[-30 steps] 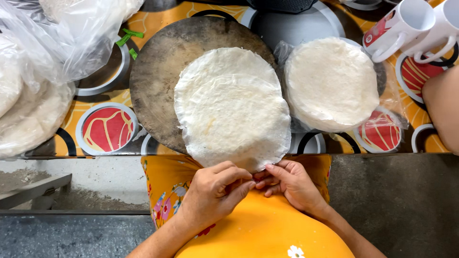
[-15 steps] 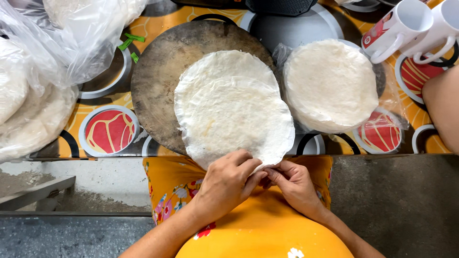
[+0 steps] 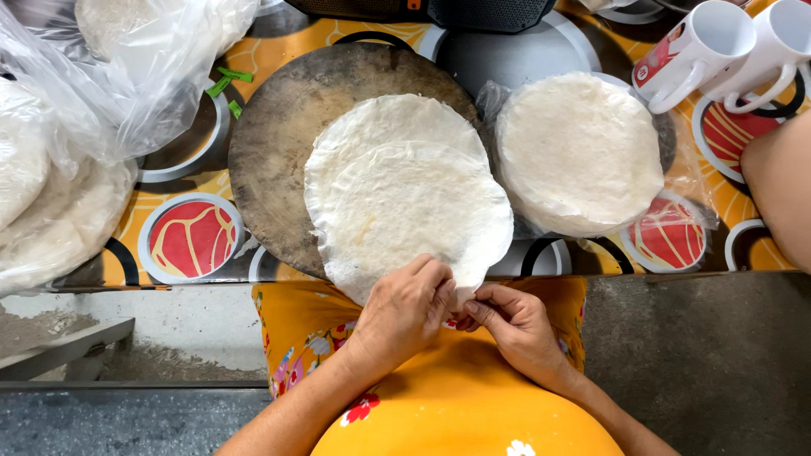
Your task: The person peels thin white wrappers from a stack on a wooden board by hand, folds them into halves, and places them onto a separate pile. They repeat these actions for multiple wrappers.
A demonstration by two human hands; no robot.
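left hand (image 3: 405, 312): fingers curled over the near edge of the top wrapper sheet (image 3: 414, 219), pinching it down; grips the rim so the thin sheet can be parted from the one under it.
right hand (image 3: 515, 325): thumb and forefinger nip the same near edge just beside the left hand; fine pinch suits a paper-thin layer.
top wrapper sheet: thin, white, round, overhangs the near table edge toward the person; lies offset nearer than the lower wrapper sheet (image 3: 384, 118), so the two rims do not line up.
lower wrapper sheet: flat on the round wooden board (image 3: 270, 169), far part showing.
round wooden board: dark, worn, middle of the table (image 3: 270, 51); serves as work surface.
wrapper stack (image 3: 579, 152): right of the board, on clear plastic, within reach.
bagged wrappers (image 3: 51, 194): far left, in clear plastic bags.
white mugs (image 3: 735, 46): two, far right, tipped on their sides, apart from the work.
other person's arm (image 3: 781, 194): right edge, not touching anything seen.
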